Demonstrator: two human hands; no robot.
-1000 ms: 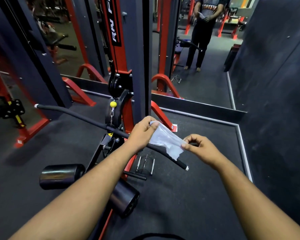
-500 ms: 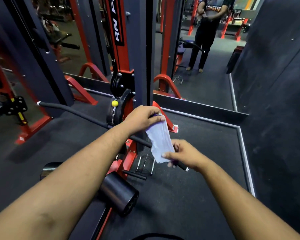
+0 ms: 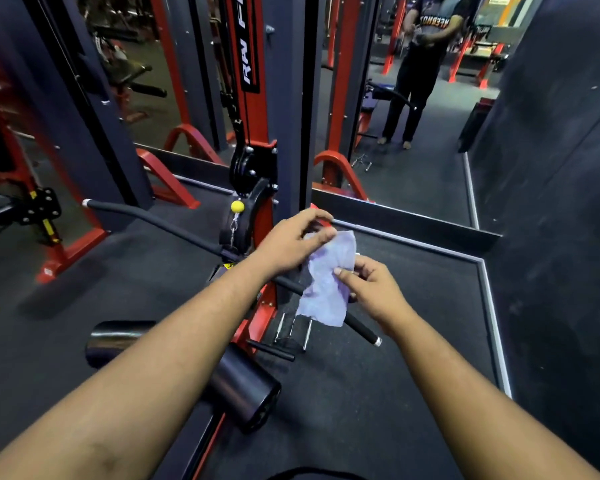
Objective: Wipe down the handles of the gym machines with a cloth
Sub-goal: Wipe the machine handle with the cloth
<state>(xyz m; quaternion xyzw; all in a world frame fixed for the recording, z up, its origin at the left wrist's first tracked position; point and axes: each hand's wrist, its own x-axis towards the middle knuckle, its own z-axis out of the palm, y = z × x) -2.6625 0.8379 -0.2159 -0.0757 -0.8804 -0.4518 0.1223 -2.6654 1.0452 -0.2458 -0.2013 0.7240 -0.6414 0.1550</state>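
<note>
A pale lilac cloth point(image 3: 327, 278) hangs in front of the right half of the long black pulldown bar point(image 3: 160, 226), near its silver-capped right end, covering a short stretch of the grip. The left hand point(image 3: 290, 241) pinches the cloth's upper edge, thumb and fingers closed together on it — the fingertips are blurred. The right hand point(image 3: 371, 289) grips the cloth's right edge lower down, thumb pressed on the front and fingers curled behind. Whether the cloth touches the bar cannot be told.

The bar runs from far left to near right and hangs at its middle by a chain with a yellow ball point(image 3: 237, 206) from the red and dark grey machine column point(image 3: 257, 109). Below the arms lie two black roller pads point(image 3: 243, 388), and just right of them a small chrome handle attachment point(image 3: 293, 332) rests on the dark rubber floor point(image 3: 413, 341). Beyond the column stands a mirror point(image 3: 430, 161) — in it a person in dark clothes is reflected, both hands held at the chest.
</note>
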